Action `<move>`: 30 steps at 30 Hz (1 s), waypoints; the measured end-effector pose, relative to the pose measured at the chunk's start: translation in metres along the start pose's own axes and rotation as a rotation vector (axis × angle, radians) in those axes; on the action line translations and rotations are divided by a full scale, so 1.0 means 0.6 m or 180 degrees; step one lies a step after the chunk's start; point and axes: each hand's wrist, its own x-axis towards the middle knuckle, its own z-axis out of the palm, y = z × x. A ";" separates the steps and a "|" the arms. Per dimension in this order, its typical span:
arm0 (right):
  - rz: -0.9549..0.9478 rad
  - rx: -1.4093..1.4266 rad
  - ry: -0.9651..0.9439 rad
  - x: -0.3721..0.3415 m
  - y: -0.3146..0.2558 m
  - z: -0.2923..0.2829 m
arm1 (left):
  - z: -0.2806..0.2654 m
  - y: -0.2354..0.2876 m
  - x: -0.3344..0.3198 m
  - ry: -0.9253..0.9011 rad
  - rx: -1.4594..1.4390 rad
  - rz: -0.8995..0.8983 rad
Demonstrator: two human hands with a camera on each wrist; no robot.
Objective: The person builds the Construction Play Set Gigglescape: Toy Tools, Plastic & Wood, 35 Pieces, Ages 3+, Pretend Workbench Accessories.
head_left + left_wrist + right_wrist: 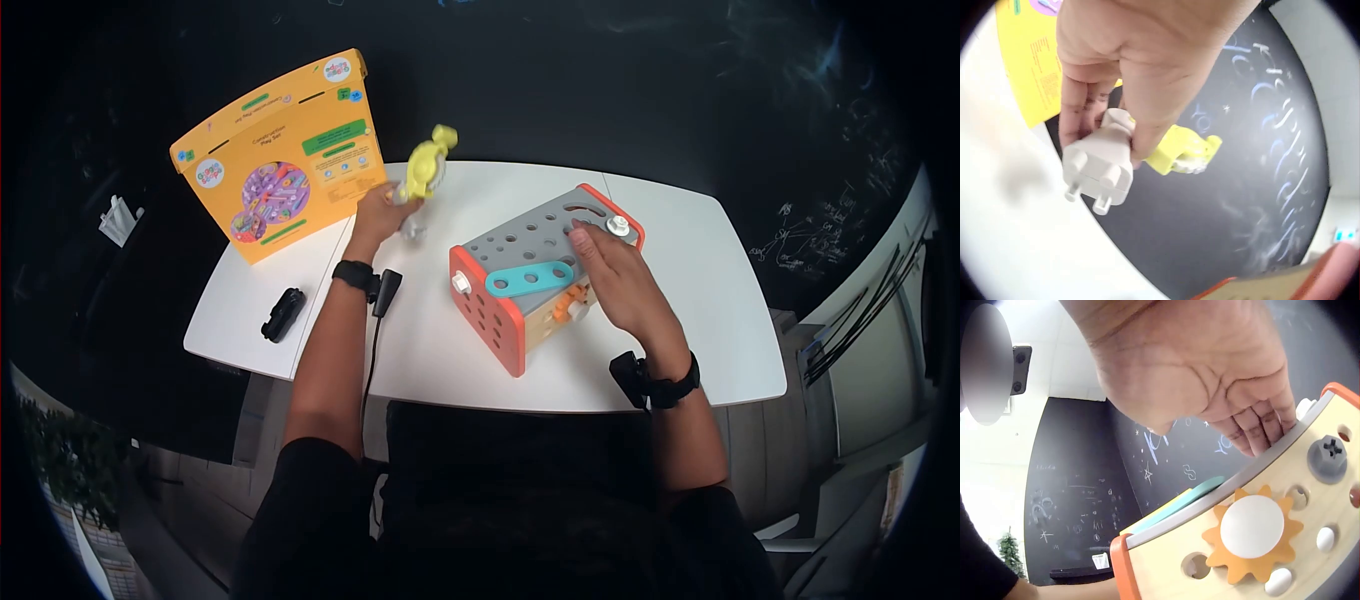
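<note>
My left hand (378,217) grips a yellow and white toy piece (426,168) above the table beside the yellow box. In the left wrist view its white end with short pegs (1099,164) points down between thumb and fingers. My right hand (625,282) lies over the grey top of a toy workbench (520,235) with orange-red ends. In the right wrist view the fingers of my right hand (1210,381) touch the top's edge. A turquoise strip (530,279) lies on that top. On the wooden side sit an orange gear (1252,528) and a grey bolt (1327,459).
A yellow cardboard box (345,115) stands at the back left of the white table (700,300). A black object (284,314) lies at the left. A cable runs down from the left wrist over the table's front edge.
</note>
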 end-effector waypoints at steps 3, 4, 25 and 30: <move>-0.0053 0.0046 0.0031 -0.003 -0.002 -0.001 | -0.021 0.117 -0.066 -0.0050 -0.1276 0.0497; -0.0107 0.0073 0.0055 -0.003 -0.002 -0.002 | -0.026 0.151 -0.092 -0.0029 -0.1608 0.0709; -0.0061 -0.0100 0.0055 -0.003 -0.012 0.003 | 0.007 0.248 -0.200 -0.0118 -0.0806 0.1622; 0.0044 0.0089 -0.0022 -0.003 -0.006 0.001 | 0.004 0.256 -0.221 -0.0061 -0.0397 0.1689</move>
